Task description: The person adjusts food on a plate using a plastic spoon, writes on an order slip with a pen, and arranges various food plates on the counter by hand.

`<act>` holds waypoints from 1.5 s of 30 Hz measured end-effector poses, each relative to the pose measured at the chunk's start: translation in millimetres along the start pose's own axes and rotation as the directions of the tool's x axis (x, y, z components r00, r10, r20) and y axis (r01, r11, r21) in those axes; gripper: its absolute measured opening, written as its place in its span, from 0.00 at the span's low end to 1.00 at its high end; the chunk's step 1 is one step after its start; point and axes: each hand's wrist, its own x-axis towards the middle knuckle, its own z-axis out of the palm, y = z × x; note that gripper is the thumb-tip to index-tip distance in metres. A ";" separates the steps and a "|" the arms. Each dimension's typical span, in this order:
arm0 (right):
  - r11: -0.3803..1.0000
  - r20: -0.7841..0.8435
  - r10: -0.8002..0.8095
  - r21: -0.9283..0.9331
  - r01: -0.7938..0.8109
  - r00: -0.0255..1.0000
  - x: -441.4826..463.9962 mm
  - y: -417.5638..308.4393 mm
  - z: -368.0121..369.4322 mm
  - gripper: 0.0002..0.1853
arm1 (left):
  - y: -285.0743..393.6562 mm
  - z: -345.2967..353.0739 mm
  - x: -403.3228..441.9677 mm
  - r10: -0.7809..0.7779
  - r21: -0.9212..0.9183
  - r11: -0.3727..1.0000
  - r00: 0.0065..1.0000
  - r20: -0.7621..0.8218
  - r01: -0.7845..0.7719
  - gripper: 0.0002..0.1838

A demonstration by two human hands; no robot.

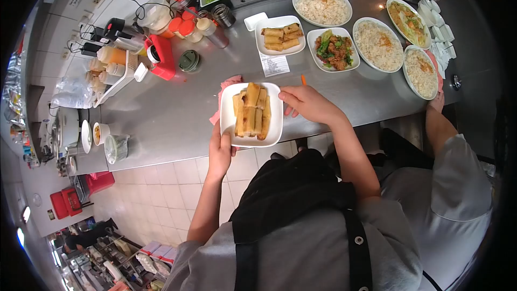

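Note:
A white square plate point(274, 136) of stacked spring rolls point(251, 112) is in front of me, over the counter's front part. My left hand point(219, 151) is closed on its lower left rim. My right hand point(309, 103) is at the plate's right side, thumb reaching the rim and fingers partly curled but apart from the thumb. A short orange tip point(303, 80) shows just behind that hand; whether the hand touches it I cannot tell. A pink cloth point(229, 83) lies partly behind the plate. Beyond are a printed slip point(275, 66) and another plate of spring rolls point(295, 47).
On the right stand several fried rice dishes point(379, 44) and a meat-and-greens plate point(327, 66). A co-worker's hand point(436, 102) is by the nearest rice dish. Sauce bottles point(214, 33) and a red container point(159, 56) line the back left. A plastic-covered tub point(116, 149) stands near the front edge.

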 end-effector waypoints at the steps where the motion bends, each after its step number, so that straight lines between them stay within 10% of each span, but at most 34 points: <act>1: 0.990 -0.037 0.055 0.135 -0.050 0.998 -4.0 -2.3 1.2 0.17 | 0.6 1.7 5.5 0.011 -0.003 1.000 1.000 0.017 -0.011 0.26; 10: 0.998 -0.464 -0.009 0.054 0.038 0.886 -13.8 19.5 -23.8 0.12 | 17.5 37.1 57.9 0.036 0.017 0.999 0.971 0.237 -0.041 0.23; 16: 1.000 -0.717 -0.014 -0.007 0.013 0.697 -21.1 22.7 -84.6 0.12 | 50.0 71.3 81.3 0.034 -0.339 0.938 0.950 0.312 0.077 0.26; 24: 0.992 -0.951 -0.074 -0.100 -0.071 0.301 -15.1 48.4 -264.2 0.19 | 5.3 28.8 104.0 0.388 0.324 0.879 0.920 -0.061 -0.349 0.23; 33: 0.798 -0.951 -0.310 -0.254 -0.547 -0.011 59.7 117.9 -459.7 0.22 | -45.5 -6.8 82.8 0.220 0.819 0.573 0.967 -0.126 -0.023 0.30; 37: 0.944 -0.998 0.046 0.031 -0.328 0.038 109.9 131.8 -493.8 0.19 | -56.9 9.3 81.7 0.189 0.864 0.503 0.975 -0.118 0.007 0.27; 45: 0.880 -0.986 0.141 0.084 -0.468 0.087 221.4 197.6 -569.4 0.19 | 23.0 60.1 129.4 0.423 0.759 0.645 0.869 -0.258 -0.088 0.18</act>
